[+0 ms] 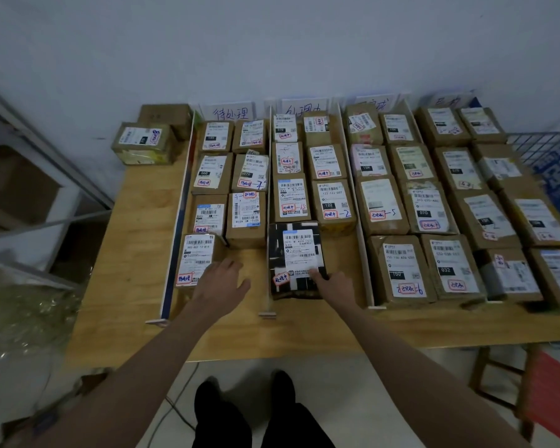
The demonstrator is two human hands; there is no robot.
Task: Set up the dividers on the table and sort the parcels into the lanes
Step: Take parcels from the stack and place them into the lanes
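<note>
Upright white dividers (269, 202) split the wooden table (133, 253) into lanes filled with several labelled cardboard parcels. My left hand (222, 282) lies open on the table in the leftmost lane, its fingers touching the front brown parcel (196, 261). My right hand (333, 284) rests its fingertips on the near right corner of a black-and-white parcel (296, 258) at the front of the second lane; it does not grip it. Handwritten lane signs (230, 113) stand along the wall behind the lanes.
Two brown parcels (143, 142) sit outside the lanes at the table's far left corner. A metal shelf (46, 176) stands on the left, a plastic bag (17, 312) lies below it. A wire basket (543, 147) and a red stool (553, 392) are on the right.
</note>
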